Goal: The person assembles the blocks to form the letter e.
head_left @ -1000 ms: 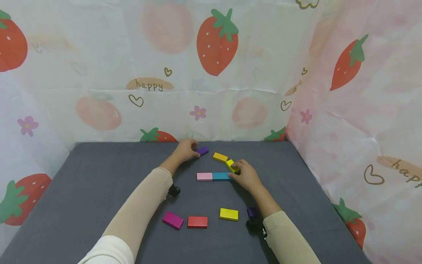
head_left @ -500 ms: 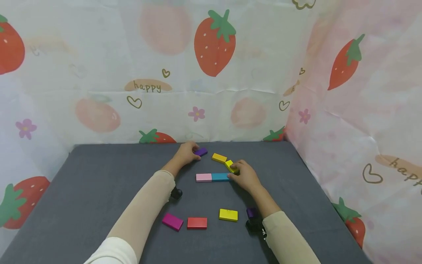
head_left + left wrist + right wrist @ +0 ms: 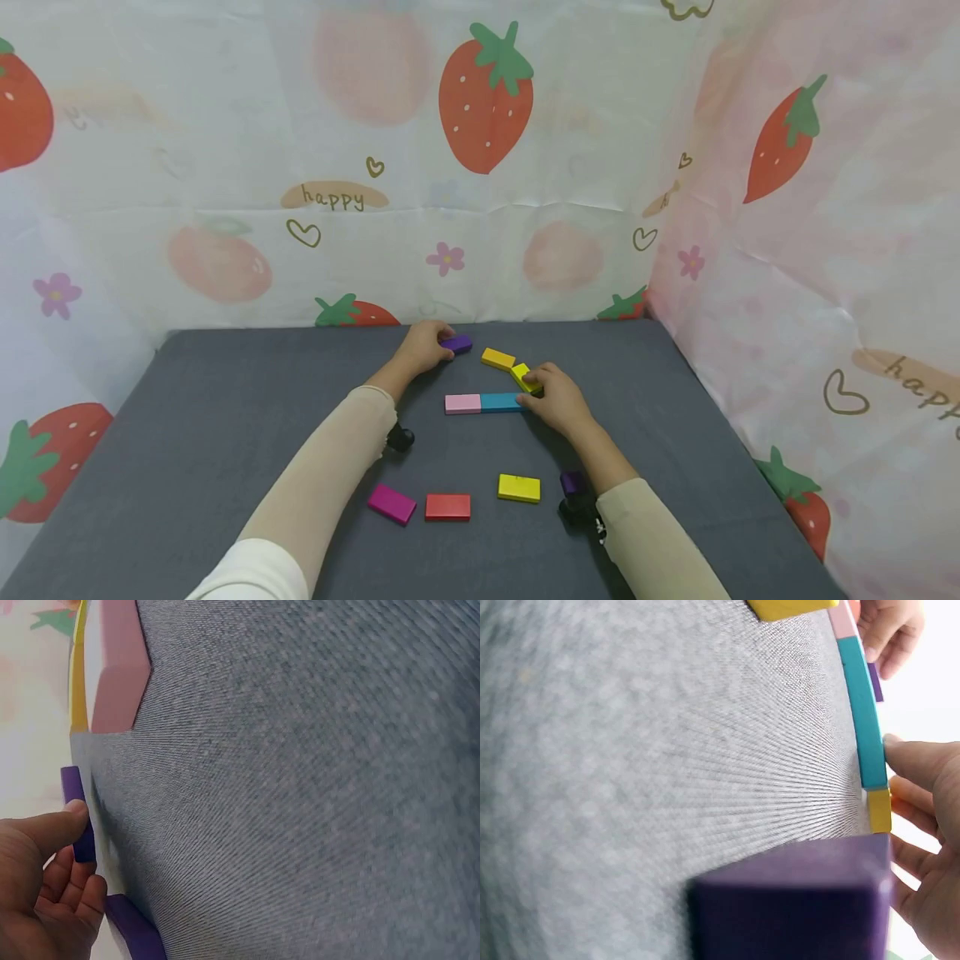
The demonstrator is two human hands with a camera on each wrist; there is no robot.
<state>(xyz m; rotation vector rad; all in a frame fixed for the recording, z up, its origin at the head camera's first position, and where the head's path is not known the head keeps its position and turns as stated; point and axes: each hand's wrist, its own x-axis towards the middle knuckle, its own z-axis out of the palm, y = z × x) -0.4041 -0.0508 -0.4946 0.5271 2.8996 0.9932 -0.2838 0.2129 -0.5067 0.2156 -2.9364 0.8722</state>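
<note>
At the far side of the cloth, my left hand point(image 3: 425, 347) pinches a purple block point(image 3: 456, 343), with the thumb pressed on one face in the left wrist view. My right hand point(image 3: 561, 400) grips a yellow block point(image 3: 523, 377) whose near end is covered by the fingers. That block's far corner meets an orange-yellow block point(image 3: 498, 358). Just nearer lie a pink block point(image 3: 462, 404) and a blue block point(image 3: 501, 402), end to end in a straight row. The right thumb point(image 3: 901, 756) is close beside the blue block; whether it touches, I cannot tell.
Nearer on the grey cloth point(image 3: 225, 433) lie a magenta block point(image 3: 392, 504), a red block point(image 3: 447, 507) and another yellow block point(image 3: 519, 488). A dark purple block point(image 3: 573, 482) sits by the right wrist. One more purple block point(image 3: 136, 930) shows in the left wrist view. A strawberry-print curtain point(image 3: 450, 208) stands behind.
The head view has shifted slightly. My left forearm has moved a little to the right, while the purple block and the right hand stay almost where they were.
</note>
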